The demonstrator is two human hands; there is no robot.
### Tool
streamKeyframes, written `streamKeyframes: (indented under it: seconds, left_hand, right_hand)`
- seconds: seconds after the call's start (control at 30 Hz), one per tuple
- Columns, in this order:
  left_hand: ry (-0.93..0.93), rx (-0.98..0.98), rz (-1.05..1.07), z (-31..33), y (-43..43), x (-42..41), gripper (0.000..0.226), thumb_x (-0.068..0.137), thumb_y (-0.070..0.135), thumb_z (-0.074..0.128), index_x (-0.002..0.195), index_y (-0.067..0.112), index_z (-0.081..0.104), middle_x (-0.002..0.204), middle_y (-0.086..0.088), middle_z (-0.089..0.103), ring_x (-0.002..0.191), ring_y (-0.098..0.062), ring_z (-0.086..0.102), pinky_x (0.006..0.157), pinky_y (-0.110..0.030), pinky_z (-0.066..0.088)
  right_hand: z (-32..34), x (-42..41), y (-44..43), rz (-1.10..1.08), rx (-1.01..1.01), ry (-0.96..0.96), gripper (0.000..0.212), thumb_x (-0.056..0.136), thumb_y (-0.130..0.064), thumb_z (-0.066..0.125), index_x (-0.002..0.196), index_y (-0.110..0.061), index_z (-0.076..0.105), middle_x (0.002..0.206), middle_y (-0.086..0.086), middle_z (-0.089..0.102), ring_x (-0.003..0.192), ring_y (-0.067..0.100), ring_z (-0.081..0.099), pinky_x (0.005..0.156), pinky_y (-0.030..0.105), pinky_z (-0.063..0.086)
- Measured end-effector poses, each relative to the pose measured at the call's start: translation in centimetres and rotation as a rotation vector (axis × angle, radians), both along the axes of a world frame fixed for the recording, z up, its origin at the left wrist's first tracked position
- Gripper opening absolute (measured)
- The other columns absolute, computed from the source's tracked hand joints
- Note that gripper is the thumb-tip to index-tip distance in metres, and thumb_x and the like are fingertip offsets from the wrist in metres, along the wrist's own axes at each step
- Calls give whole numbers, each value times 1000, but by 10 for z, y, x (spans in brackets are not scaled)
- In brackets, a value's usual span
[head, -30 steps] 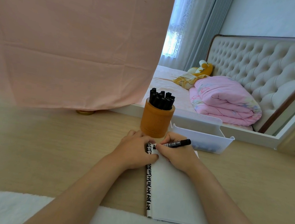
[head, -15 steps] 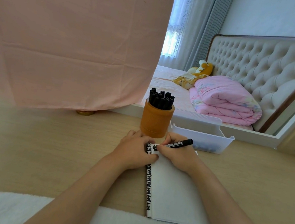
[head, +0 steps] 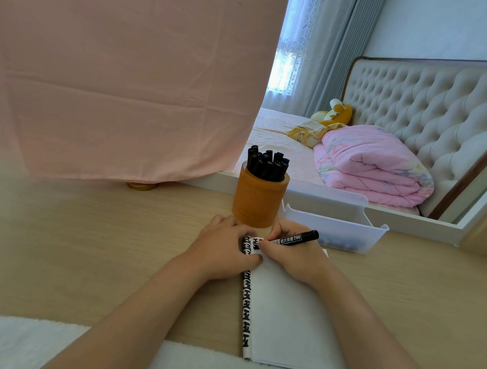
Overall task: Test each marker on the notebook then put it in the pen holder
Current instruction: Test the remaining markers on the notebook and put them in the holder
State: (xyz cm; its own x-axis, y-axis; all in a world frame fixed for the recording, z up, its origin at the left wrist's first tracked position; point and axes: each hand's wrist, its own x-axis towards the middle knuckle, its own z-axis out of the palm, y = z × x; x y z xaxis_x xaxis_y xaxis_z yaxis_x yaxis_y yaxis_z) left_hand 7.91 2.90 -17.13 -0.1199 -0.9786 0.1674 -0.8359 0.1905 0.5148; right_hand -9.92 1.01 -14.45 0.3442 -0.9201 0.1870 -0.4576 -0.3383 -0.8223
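My right hand (head: 294, 258) grips a black marker (head: 295, 238) at the top of the notebook (head: 288, 314), its fingers (head: 276, 230) clenched around the barrel near the writing end. The marker lies at a low slant, its back end pointing up and to the right, white lettering showing along its side; the tip is hidden behind my hand, so I cannot tell whether it touches the paper. My left hand (head: 222, 250) rests palm-down on the notebook's top left corner, fingers curled over the black-and-white patterned spine and holding nothing else. The two hands touch at the thumbs.

The notebook lies open to a blank white page on the wooden surface (head: 78, 241), its near edge reaching a fluffy white cloth (head: 20, 344) at the bottom of the view. Just beyond my hands stands the round brown holder (head: 258, 201), upright and packed with black markers (head: 267, 164), caps up. To the right of the holder, touching or nearly so, sits a clear plastic bin (head: 346, 229); its contents are too dim to make out.

A pink sheet (head: 113, 63) hangs across the left half of the scene. Behind the surface, a bed with a tufted headboard (head: 428, 99) carries a folded pink quilt (head: 372, 165) and a yellow plush toy (head: 335, 113).
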Motion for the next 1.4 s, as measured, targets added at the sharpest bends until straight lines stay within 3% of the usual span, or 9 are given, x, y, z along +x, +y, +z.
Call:
streamKeyframes:
  seconds: [0.3,0.6,0.73,0.8,0.87,1.0,1.17,1.3,1.4]
  left_hand:
    - [-6,-2,-7,1,1,0,56,78,59,59,130,41,53,130,10,48,125,-12,32,105,-37,34]
    - [-29,1,-18,4,1,2,58,83,59,54,138,41,46,135,12,48,128,-12,31,106,-37,33]
    - [230,18,-35,10,-1,10,49,96,44,46,144,33,44,127,12,57,121,-9,45,103,-32,39]
    - [278,-1,5,13,-2,19,44,99,29,47,143,29,46,122,10,59,112,-8,52,98,-26,41]
    - [214,-25,67,15,-3,28,42,99,18,46,139,28,50,119,9,59,112,-10,51,99,-28,42]
    - [-33,-34,108,13,-4,42,37,94,28,55,130,29,58,118,7,58,117,-14,43,102,-35,41]
    - [-72,-50,104,13,-4,46,24,92,29,62,116,30,68,102,10,51,108,-13,43,95,-30,41]
    - [51,-71,128,20,-1,54,19,92,26,63,109,33,68,99,13,61,93,-6,55,82,-25,44]
    - [165,-84,106,26,2,55,19,92,22,64,104,37,66,93,16,64,86,0,56,70,-15,39]
  right_hand:
    - [1,2,0,-28,14,-2,26,80,-4,72,65,-15,54,59,-8,55,54,0,47,50,13,38]
    - [4,-4,2,-62,109,-359,15,91,-14,70,82,-7,60,56,9,54,44,17,43,41,21,34]
    - [12,-5,2,-12,55,-379,5,94,-7,65,99,-5,64,61,15,60,40,20,46,40,21,36]
    - [14,-6,-1,25,59,-384,12,96,0,59,102,-8,66,73,16,66,44,21,51,42,22,36]
    - [16,-9,-2,67,87,-383,27,97,6,52,108,-12,70,83,13,69,50,23,55,43,24,35]
    - [19,-13,-2,192,153,-370,46,99,15,36,123,-9,66,95,14,69,62,24,59,47,28,43]
    - [26,-12,0,265,389,-491,38,104,-1,34,121,-7,67,104,19,66,71,28,62,50,33,52]
    - [27,-11,-2,212,271,-339,16,100,-3,50,107,-10,64,92,9,62,61,23,56,44,27,42]
    - [30,-8,-2,68,68,-51,21,91,-10,70,104,-22,61,83,-6,64,62,12,58,58,27,51]
